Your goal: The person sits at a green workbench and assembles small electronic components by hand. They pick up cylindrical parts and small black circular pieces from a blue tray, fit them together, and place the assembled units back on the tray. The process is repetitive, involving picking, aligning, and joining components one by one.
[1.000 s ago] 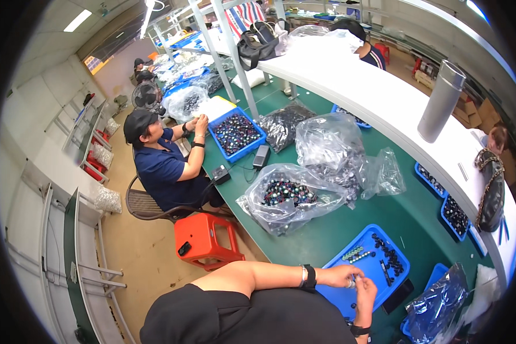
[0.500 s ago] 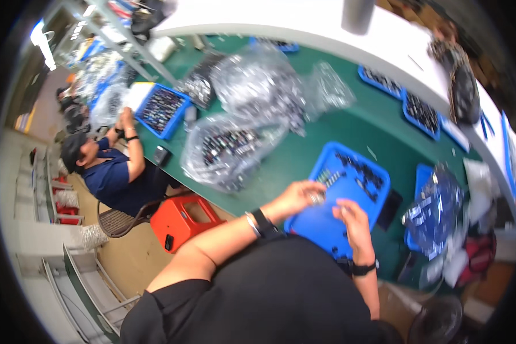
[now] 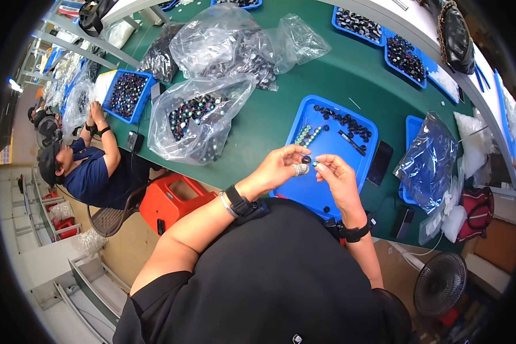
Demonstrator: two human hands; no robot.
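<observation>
Beads (image 3: 307, 159), round and glossy, in bare fingers (image 3: 292, 150)

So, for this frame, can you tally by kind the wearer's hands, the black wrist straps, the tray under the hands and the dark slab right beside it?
Hands: 2 (left hand, right hand)
Black wrist straps: 2 (left strap, right strap)
Blue tray: 1
Dark flat slab: 1
Total: 6

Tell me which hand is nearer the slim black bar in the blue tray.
Right: the right hand is just below and slightly left of the slim black bar in the picture; the left hand is farther off, to its lower left.
</observation>
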